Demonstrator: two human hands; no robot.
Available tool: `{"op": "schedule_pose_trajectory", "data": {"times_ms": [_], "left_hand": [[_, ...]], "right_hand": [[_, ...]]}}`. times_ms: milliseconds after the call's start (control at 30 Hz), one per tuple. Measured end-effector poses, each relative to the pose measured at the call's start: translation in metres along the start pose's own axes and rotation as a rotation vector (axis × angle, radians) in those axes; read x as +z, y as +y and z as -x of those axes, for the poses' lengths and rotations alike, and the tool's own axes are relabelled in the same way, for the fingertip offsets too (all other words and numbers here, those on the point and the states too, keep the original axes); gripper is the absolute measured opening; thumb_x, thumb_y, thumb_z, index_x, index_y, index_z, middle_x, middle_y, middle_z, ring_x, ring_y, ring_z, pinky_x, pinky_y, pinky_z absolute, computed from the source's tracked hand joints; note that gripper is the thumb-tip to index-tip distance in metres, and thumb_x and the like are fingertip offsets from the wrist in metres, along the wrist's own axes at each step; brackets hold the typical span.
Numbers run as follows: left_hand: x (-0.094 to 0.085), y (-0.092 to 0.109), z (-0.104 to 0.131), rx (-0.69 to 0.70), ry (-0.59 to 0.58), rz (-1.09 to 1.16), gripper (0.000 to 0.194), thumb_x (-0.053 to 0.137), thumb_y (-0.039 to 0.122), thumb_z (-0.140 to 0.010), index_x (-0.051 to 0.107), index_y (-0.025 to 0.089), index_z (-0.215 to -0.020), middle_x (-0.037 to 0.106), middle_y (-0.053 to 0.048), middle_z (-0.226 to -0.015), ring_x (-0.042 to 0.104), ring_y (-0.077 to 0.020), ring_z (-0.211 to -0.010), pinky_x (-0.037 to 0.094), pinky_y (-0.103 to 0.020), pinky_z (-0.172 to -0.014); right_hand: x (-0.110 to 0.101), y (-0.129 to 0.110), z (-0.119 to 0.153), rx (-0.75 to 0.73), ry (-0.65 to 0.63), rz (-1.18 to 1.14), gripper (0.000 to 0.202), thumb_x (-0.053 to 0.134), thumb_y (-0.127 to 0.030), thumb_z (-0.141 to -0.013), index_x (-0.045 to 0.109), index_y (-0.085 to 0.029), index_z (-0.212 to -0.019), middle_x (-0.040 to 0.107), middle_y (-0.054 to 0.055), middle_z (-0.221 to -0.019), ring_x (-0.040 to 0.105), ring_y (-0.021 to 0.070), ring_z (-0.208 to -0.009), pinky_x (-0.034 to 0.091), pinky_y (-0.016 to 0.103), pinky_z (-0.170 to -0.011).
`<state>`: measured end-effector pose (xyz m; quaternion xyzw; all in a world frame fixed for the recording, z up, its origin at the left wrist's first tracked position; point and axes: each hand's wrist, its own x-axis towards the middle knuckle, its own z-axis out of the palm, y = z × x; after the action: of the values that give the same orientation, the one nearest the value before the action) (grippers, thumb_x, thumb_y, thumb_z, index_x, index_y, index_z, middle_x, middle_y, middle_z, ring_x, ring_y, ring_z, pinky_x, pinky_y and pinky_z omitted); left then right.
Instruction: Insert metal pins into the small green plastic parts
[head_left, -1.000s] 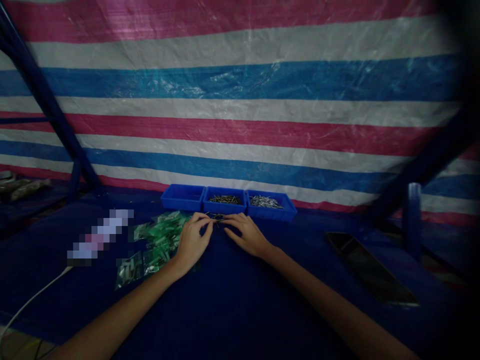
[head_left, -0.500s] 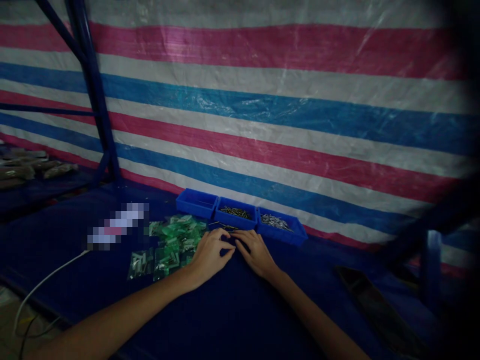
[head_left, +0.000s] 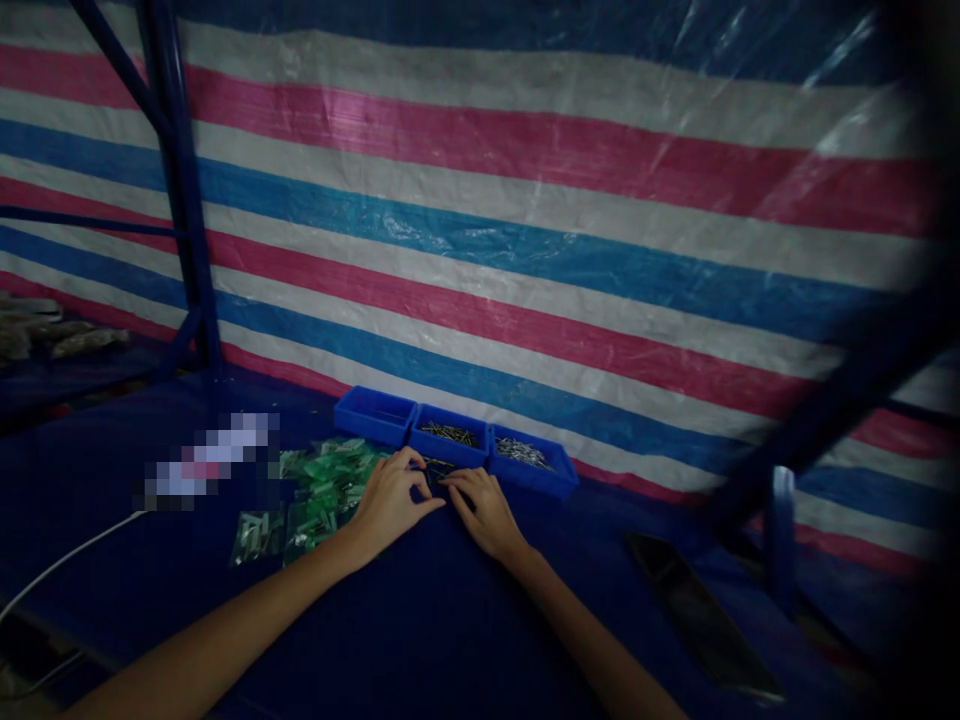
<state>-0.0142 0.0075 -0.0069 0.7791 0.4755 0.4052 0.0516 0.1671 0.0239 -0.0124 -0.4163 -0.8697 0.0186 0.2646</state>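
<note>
Both my hands are low over the blue table, just in front of a row of small blue bins. My left hand is open, its fingers curved and its thumb apart from them, beside green-tinted plastic packets. My right hand is also open, fingers stretched toward a few dark screw-like pieces lying on the table. Its fingertips are at or close to these pieces; contact is unclear. The middle bin contains brassy, thin screw-like pieces, and the right bin silvery ones.
The left bin shows no pieces. A clear packet lies at the near left, beyond it a blurred-out object with a white cable. A dark flat object lies right. A striped sheet hangs behind; blue posts stand either side.
The view has shifted, so the table things sit further left. My hands have drawn slightly apart, and the dark pieces between them show more.
</note>
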Motion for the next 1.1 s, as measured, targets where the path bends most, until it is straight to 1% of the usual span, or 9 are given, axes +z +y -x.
{"op": "schedule_pose_trajectory", "data": {"times_ms": [100, 233, 400, 533, 733, 933, 1000, 1067, 1100], "left_hand": [[0.002, 0.003, 0.001, 0.039, -0.023, 0.030, 0.017, 0.063, 0.034, -0.071, 0.065, 0.020, -0.061, 0.057, -0.004, -0.094, 0.055, -0.0192, -0.085, 0.040, -0.036, -0.076], [0.006, 0.013, 0.007, 0.119, -0.091, 0.060, 0.017, 0.051, 0.026, -0.081, 0.067, 0.022, -0.076, 0.058, -0.005, -0.095, 0.055, -0.0176, -0.087, 0.041, -0.034, -0.078], [0.009, 0.019, 0.011, 0.112, -0.127, 0.036, 0.021, 0.045, 0.021, -0.084, 0.066, 0.023, -0.088, 0.059, -0.004, -0.095, 0.055, -0.0175, -0.088, 0.041, -0.034, -0.078], [0.010, 0.017, 0.009, 0.073, -0.117, -0.021, 0.018, 0.049, 0.023, -0.081, 0.068, 0.024, -0.082, 0.059, -0.004, -0.095, 0.056, -0.0184, -0.085, 0.041, -0.035, -0.076], [0.010, 0.012, 0.007, 0.029, -0.087, -0.063, 0.011, 0.060, 0.030, -0.073, 0.068, 0.023, -0.068, 0.059, -0.004, -0.093, 0.056, -0.0191, -0.082, 0.041, -0.037, -0.075], [0.010, 0.007, 0.005, 0.008, -0.084, -0.045, 0.034, 0.058, 0.037, -0.074, 0.055, 0.017, -0.048, 0.058, -0.004, -0.085, 0.056, -0.0190, -0.081, 0.041, -0.036, -0.073], [0.009, 0.005, 0.004, -0.018, -0.057, -0.017, 0.029, 0.056, 0.037, -0.076, 0.057, 0.017, -0.055, 0.057, -0.004, -0.084, 0.056, -0.0183, -0.080, 0.042, -0.035, -0.073], [0.008, 0.003, 0.003, -0.042, 0.003, 0.016, 0.018, 0.057, 0.036, -0.075, 0.061, 0.019, -0.079, 0.057, -0.004, -0.085, 0.055, -0.0178, -0.078, 0.044, -0.034, -0.073], [0.008, 0.002, 0.002, -0.048, 0.033, 0.032, 0.024, 0.058, 0.036, -0.074, 0.059, 0.020, -0.092, 0.056, -0.004, -0.086, 0.055, -0.0176, -0.077, 0.044, -0.034, -0.072]], "right_hand": [[-0.001, 0.000, 0.000, -0.015, 0.009, -0.003, 0.028, 0.035, -0.026, -0.090, 0.060, -0.025, -0.101, 0.060, 0.005, -0.107, 0.050, 0.0198, -0.099, 0.036, 0.037, -0.082], [0.001, 0.003, 0.000, -0.031, 0.021, -0.007, 0.024, 0.040, -0.023, -0.088, 0.061, -0.025, -0.100, 0.064, 0.004, -0.101, 0.052, 0.0187, -0.094, 0.037, 0.035, -0.078], [0.008, 0.012, 0.000, 0.014, 0.095, -0.032, 0.019, 0.050, -0.020, -0.082, 0.062, -0.023, -0.096, 0.064, 0.005, -0.094, 0.054, 0.0192, -0.088, 0.037, 0.034, -0.074], [0.011, 0.016, 0.001, 0.071, 0.118, -0.043, 0.018, 0.052, -0.019, -0.079, 0.064, -0.023, -0.092, 0.064, 0.004, -0.093, 0.054, 0.0194, -0.087, 0.037, 0.035, -0.075], [0.010, 0.019, 0.002, 0.201, 0.170, -0.059, 0.016, 0.055, -0.019, -0.075, 0.065, -0.024, -0.087, 0.066, 0.002, -0.081, 0.055, 0.0192, -0.078, 0.039, 0.035, -0.072], [0.009, 0.018, 0.001, 0.182, 0.223, -0.160, 0.017, 0.056, -0.014, -0.074, 0.063, -0.022, -0.087, 0.066, 0.002, -0.078, 0.056, 0.0193, -0.077, 0.043, 0.034, -0.071], [0.007, 0.016, 0.001, 0.113, 0.270, -0.190, 0.015, 0.053, -0.016, -0.078, 0.062, -0.022, -0.088, 0.065, 0.004, -0.083, 0.055, 0.0193, -0.080, 0.043, 0.034, -0.074], [0.005, 0.014, 0.002, 0.025, 0.299, -0.231, 0.013, 0.051, -0.016, -0.080, 0.061, -0.021, -0.087, 0.064, 0.004, -0.085, 0.055, 0.0190, -0.083, 0.042, 0.035, -0.076], [0.005, 0.013, 0.002, -0.014, 0.304, -0.251, 0.012, 0.050, -0.016, -0.081, 0.061, -0.021, -0.086, 0.064, 0.004, -0.084, 0.055, 0.0187, -0.083, 0.042, 0.034, -0.076]]}}
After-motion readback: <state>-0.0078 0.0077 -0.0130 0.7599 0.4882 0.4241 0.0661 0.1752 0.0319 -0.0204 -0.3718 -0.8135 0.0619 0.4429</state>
